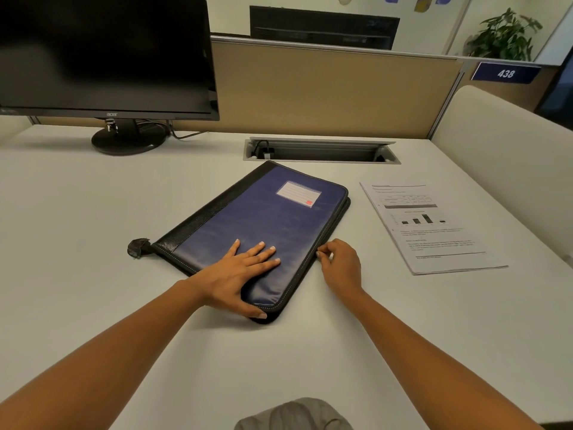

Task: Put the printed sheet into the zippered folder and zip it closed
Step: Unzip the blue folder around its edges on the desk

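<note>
Two hands are on the folder [273, 218] in the head view, and the sheet [434, 231] is not yet in it: it lies flat on the desk [93, 228], just to the right of the folder and apart from it. The folder lies closed, at a slant, blue cover up. I judge the step in hand to be opening the zip [328, 231], since nothing can go in before that.

The left hand [245, 268] lies flat on the near end of the cover, fingers [263, 252] straight and spread, thumb hooked against the near corner. It pins the folder down. The right hand [339, 263] sits at the folder's right edge, fingers curled and tips pinched together on the zip. The pull itself is too small to make out.

Next the right hand needs to run the pull along the edge and round the corners while the left holds the folder from sliding. Then the cover must be lifted before the sheet is fetched.
</note>
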Available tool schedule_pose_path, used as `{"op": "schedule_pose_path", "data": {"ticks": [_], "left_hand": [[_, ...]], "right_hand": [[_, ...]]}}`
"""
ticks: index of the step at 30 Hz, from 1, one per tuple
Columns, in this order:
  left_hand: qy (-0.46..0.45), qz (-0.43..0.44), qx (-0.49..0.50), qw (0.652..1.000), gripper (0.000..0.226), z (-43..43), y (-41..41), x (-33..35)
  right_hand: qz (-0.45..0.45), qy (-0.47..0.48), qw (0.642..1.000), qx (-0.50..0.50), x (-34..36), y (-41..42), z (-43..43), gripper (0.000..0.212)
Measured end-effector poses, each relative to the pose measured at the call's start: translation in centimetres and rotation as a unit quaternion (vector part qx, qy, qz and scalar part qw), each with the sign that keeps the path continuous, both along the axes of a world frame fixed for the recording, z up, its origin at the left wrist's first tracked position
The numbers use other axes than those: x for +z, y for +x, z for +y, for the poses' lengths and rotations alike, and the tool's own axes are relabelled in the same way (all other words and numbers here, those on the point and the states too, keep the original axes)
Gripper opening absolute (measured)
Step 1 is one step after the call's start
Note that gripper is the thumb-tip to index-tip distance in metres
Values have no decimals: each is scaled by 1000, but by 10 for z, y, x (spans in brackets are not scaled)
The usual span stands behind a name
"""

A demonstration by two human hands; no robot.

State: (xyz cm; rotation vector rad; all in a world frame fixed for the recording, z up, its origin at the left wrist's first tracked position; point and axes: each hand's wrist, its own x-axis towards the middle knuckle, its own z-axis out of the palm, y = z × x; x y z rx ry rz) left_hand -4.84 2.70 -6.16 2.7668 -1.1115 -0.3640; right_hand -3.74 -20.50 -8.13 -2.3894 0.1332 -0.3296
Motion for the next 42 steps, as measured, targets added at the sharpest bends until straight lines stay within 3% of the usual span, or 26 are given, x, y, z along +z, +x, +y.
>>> {"op": "schedule_pose_path", "data": {"ticks": [21,42], "left_hand": [[-15,-21,31,999,115,-12,6,-6],[25,-19,112,993,137,-40,16,-6]], "right_hand": [[3,8,999,36,1,-14,8,14],[-3,1,996,93,-3,-33,7,10]]}}
